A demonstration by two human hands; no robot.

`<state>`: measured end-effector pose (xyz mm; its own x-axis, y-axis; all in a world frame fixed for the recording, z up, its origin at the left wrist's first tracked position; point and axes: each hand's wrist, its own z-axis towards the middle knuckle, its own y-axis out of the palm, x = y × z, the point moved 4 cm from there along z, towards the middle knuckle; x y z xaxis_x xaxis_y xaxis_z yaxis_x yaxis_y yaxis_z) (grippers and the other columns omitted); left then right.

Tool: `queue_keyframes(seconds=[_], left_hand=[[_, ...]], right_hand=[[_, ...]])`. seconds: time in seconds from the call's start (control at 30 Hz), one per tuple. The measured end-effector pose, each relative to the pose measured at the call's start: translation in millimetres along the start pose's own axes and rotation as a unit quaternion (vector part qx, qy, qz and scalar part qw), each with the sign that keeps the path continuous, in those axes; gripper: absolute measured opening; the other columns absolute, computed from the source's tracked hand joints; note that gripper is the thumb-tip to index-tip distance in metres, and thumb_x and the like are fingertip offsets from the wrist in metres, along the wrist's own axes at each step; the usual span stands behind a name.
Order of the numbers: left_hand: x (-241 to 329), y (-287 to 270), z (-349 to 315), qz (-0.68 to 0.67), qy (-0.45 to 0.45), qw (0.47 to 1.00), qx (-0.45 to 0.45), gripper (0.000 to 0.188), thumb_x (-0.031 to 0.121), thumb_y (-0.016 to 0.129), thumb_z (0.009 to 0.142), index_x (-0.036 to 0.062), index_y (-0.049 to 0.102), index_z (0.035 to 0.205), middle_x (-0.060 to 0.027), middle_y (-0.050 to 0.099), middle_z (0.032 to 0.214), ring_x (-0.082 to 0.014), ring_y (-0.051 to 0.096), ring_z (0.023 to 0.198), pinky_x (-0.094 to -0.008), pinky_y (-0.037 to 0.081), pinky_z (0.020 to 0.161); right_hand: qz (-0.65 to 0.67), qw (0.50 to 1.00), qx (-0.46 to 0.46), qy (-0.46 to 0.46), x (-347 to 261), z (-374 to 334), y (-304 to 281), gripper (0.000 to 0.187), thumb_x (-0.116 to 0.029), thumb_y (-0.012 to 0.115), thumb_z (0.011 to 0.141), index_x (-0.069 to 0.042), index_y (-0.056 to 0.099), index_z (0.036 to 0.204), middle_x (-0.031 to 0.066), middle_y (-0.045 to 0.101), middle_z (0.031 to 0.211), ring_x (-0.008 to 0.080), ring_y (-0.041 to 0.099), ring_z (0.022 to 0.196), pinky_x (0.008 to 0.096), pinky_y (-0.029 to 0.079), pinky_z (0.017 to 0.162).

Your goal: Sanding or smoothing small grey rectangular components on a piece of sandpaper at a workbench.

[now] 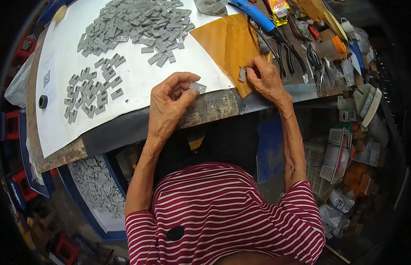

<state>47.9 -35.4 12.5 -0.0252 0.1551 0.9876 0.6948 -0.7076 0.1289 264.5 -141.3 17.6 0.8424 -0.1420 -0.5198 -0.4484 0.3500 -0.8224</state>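
Near the table's front edge, my left hand [168,99] pinches a small grey rectangular piece [198,87] with a hole in it between thumb and fingers. To the right, my right hand [266,79] is closed over a brown paper sheet [227,42]. At its fingertips is a small dull grey, uneven-edged piece [242,74], whose kind I cannot make out. A big heap of similar grey pieces [134,24] lies at the back on white paper [139,79]. Nearer, on the left, a smaller group of such pieces [92,90] is spread out.
A blue-handled tool [254,15], black-handled pliers [288,55] and a yellow packet [278,11] lie at the back right. A black ring [43,101] sits at the left. Below the table, a blue-rimmed tray [110,236] holds many grey pieces.
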Motion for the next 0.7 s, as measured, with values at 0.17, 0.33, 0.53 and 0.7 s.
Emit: queue_keyframes(seconds=[0.17, 0.33, 0.53, 0.7], left_hand=[[-2.5, 1.5, 1.0, 0.003, 0.007, 1.0, -0.006, 0.02, 0.0, 0.057, 0.074, -0.0008, 0.06, 0.094, 0.0019, 0.053, 0.072, -0.002, 0.048, 0.059, -0.0159, 0.039, 0.054], [-0.3, 0.3, -0.4, 0.026, 0.007, 1.0, -0.003, 0.02, 0.001, 0.058, 0.074, 0.0004, 0.061, 0.094, 0.0003, 0.055, 0.073, -0.0039, 0.05, 0.061, -0.0174, 0.041, 0.057], [-1.3, 0.3, 0.0, 0.033, 0.006, 0.999, -0.009, 0.021, 0.002, 0.059, 0.074, 0.0015, 0.061, 0.095, -0.0004, 0.056, 0.074, -0.0054, 0.052, 0.064, -0.0189, 0.043, 0.059], [-2.6, 0.4, 0.4, 0.04, 0.01, 0.999, -0.012, 0.021, 0.001, 0.059, 0.075, 0.0011, 0.06, 0.095, -0.0005, 0.056, 0.074, -0.0057, 0.052, 0.064, -0.0193, 0.043, 0.059]], right_hand=[[-0.013, 1.0, -0.004, -0.018, -0.8, -1.0, 0.2, 0.01, -0.006, 0.051, 0.077, 0.002, 0.048, 0.081, 0.0182, 0.054, 0.074, 0.0333, 0.056, 0.069, 0.0389, 0.044, 0.062], [-0.004, 1.0, -0.013, -0.017, -3.4, -0.7, -0.2, 0.01, -0.005, 0.051, 0.075, 0.003, 0.047, 0.081, 0.017, 0.054, 0.074, 0.0323, 0.056, 0.07, 0.0386, 0.044, 0.064], [0.008, 1.0, -0.012, -0.004, -2.8, -1.3, 0.5, 0.012, -0.006, 0.051, 0.074, 0.003, 0.048, 0.081, 0.0169, 0.054, 0.074, 0.0318, 0.056, 0.069, 0.0382, 0.045, 0.064], [0.02, 1.0, -0.003, 0.006, -1.7, -1.6, -0.1, 0.011, -0.006, 0.051, 0.075, 0.004, 0.049, 0.081, 0.0165, 0.056, 0.072, 0.03, 0.058, 0.067, 0.0365, 0.046, 0.062]])
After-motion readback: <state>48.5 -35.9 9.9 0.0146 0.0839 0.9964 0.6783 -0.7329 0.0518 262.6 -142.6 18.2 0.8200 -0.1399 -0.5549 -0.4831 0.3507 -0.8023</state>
